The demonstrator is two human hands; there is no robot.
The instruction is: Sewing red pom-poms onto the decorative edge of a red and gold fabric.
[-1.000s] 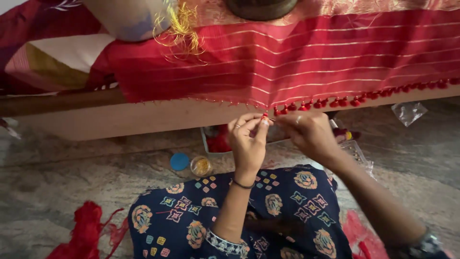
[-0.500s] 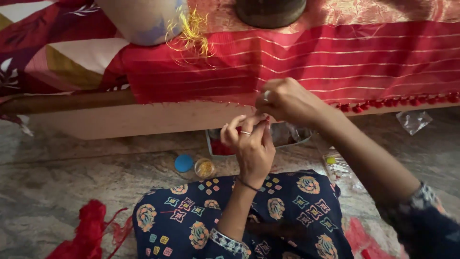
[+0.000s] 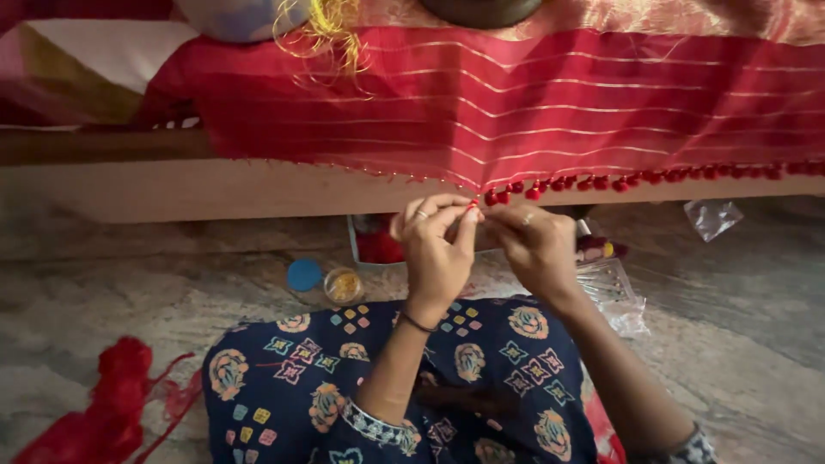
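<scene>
A red cloth with thin gold stripes (image 3: 533, 103) hangs over the edge of a low wooden platform (image 3: 215, 185). Small red tassels (image 3: 593, 182) line its lower hem on the right. My left hand (image 3: 438, 249) pinches the hem at the last tassel between thumb and fingers. My right hand (image 3: 533, 245) meets it from the right, fingertips closed on a fine red thread at the same spot. Both hands hover above my lap, covered in dark blue patterned fabric (image 3: 387, 378).
A small open jar of gold beads (image 3: 344, 285) and its blue lid (image 3: 303, 275) lie on the stone floor. A red-filled tray (image 3: 374, 245) sits behind my hands. Loose red thread (image 3: 112, 404) lies at left, clear plastic bags (image 3: 619, 292) at right.
My right hand has come back down from the cloth's face to the hem and rejoined the left hand. The view has shifted slightly.
</scene>
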